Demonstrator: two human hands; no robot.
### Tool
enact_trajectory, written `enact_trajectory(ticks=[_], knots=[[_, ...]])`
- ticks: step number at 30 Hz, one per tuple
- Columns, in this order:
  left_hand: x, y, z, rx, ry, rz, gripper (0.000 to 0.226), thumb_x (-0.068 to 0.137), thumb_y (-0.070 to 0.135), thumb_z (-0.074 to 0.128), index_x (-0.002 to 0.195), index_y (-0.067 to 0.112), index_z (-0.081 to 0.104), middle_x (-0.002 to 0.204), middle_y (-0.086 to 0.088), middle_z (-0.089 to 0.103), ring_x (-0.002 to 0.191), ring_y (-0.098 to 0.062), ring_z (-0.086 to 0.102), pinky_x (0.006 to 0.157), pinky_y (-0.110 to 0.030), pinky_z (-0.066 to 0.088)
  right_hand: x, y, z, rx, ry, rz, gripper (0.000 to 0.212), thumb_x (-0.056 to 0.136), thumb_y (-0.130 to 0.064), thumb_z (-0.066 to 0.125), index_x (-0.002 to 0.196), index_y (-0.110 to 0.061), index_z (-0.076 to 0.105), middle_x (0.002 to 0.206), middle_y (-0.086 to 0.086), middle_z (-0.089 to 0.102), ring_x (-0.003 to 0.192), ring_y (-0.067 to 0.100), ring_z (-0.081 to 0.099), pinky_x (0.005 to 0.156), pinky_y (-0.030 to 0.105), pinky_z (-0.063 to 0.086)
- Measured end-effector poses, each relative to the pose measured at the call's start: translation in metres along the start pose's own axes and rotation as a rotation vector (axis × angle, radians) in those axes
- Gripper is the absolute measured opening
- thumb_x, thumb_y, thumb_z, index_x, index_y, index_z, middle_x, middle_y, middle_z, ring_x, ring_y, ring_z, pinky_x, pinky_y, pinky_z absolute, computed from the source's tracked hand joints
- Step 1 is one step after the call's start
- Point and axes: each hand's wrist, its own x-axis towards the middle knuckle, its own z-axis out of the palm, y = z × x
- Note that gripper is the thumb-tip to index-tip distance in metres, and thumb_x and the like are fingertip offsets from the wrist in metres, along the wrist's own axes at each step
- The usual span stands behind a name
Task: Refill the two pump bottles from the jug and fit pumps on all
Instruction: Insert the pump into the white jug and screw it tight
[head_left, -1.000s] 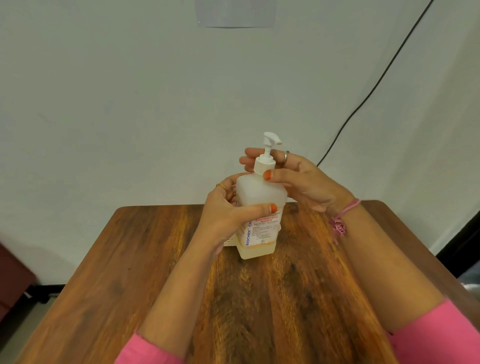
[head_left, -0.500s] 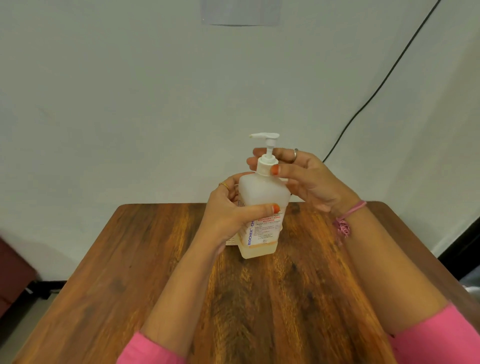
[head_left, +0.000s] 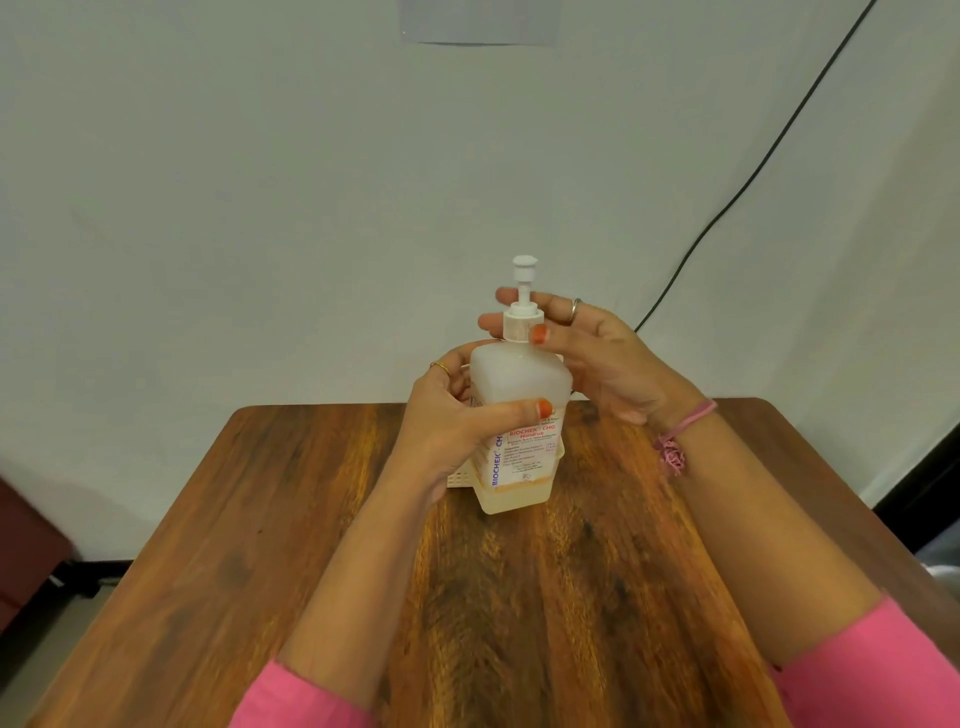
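Head view: one pump bottle (head_left: 517, 415) stands upright on the tabletop (head_left: 571, 597), toward its far edge, both hands on it. Left hand (head_left: 452, 421) wraps the bottle's body, thumb across the front just above the label, the fingers (head_left: 449, 382) curled round the far side — a clamping hold, most likely to stop the bottle turning. Right hand (head_left: 597, 358) is up at the neck, thumb and fingers pinched on the white ribbed collar (head_left: 519, 327) of the pump (head_left: 522, 299). I read this as the collar being screwed down, one hand as anchor, the other as driver. Whether the thread is fully seated cannot be told from here.

Bottle is translucent, with pale yellowish liquid visible only in a low band near the base; above the label the body looks cloudy, so the true level is unclear. Pump stem is extended, head raised clear of the collar.

Behind the bottle, touching or nearly touching it, a pale ribbed container (head_left: 460, 475) shows at the left and right edges — mostly hidden, identity uncertain.

Count, as visible:
- pump bottles: one
- pumps: one, on that bottle
- jug: none clearly seen
- hands: two, both gripping

Judgement — the second bottle and the jug are out of sight or masked by the one in hand, so overall progress cannot be fixed from this frame. A black cable (head_left: 753, 176) runs down the wall, irrelevant to the work.
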Motion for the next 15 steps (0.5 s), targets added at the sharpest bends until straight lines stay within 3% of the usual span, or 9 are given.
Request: enact_trajectory(ticks=[2, 6, 10, 12, 15], knots=[[-0.001, 0.0, -0.002, -0.004, 0.007, 0.002, 0.075, 0.051, 0.016, 0.095, 0.118, 0.021, 0.062, 0.109, -0.001, 0.073, 0.099, -0.015, 0.071, 0.082, -0.036, 0.06, 0.0, 0.001, 0.004, 0.022, 0.036, -0.004, 0.036, 0.091, -0.007, 0.051, 0.127, -0.007, 0.054, 0.115, 0.006, 0.069, 0.109, 0.02, 0.065, 0.082, 0.029, 0.055], [0.0, 0.001, -0.005, 0.013, 0.008, 0.001, 0.071, 0.055, 0.014, 0.094, 0.118, 0.021, 0.062, 0.109, -0.002, 0.072, 0.098, -0.015, 0.071, 0.082, -0.038, 0.061, 0.006, 0.008, 0.008, 0.029, 0.178, -0.019, 0.036, 0.075, -0.006, 0.068, 0.109, -0.007, 0.057, 0.109, 0.015, 0.069, 0.099, 0.022, 0.067, 0.082, 0.033, 0.057], [0.001, 0.001, -0.005, 0.003, -0.002, -0.005, 0.072, 0.055, 0.015, 0.093, 0.119, 0.021, 0.061, 0.109, -0.002, 0.072, 0.098, -0.015, 0.071, 0.082, -0.037, 0.061, 0.006, 0.003, 0.007, 0.023, 0.11, 0.005, 0.051, 0.077, -0.009, 0.065, 0.126, -0.007, 0.05, 0.119, 0.009, 0.066, 0.11, 0.02, 0.063, 0.087, 0.032, 0.055], [0.0, 0.002, -0.005, -0.005, -0.006, -0.005, 0.069, 0.056, 0.014, 0.091, 0.118, 0.022, 0.061, 0.109, 0.0, 0.072, 0.098, -0.014, 0.071, 0.082, -0.035, 0.06, 0.004, -0.002, 0.007, 0.026, 0.042, 0.016, 0.045, 0.085, -0.013, 0.058, 0.129, -0.011, 0.053, 0.121, 0.006, 0.066, 0.114, 0.02, 0.062, 0.089, 0.033, 0.054], [-0.001, 0.001, -0.005, -0.005, -0.009, -0.001, 0.064, 0.058, 0.01, 0.09, 0.114, 0.024, 0.062, 0.107, 0.001, 0.072, 0.095, -0.012, 0.072, 0.077, -0.031, 0.061, 0.004, -0.002, 0.01, 0.013, 0.091, -0.006, 0.034, 0.087, -0.001, 0.059, 0.12, -0.006, 0.058, 0.111, 0.007, 0.071, 0.102, 0.018, 0.068, 0.077, 0.027, 0.056]])
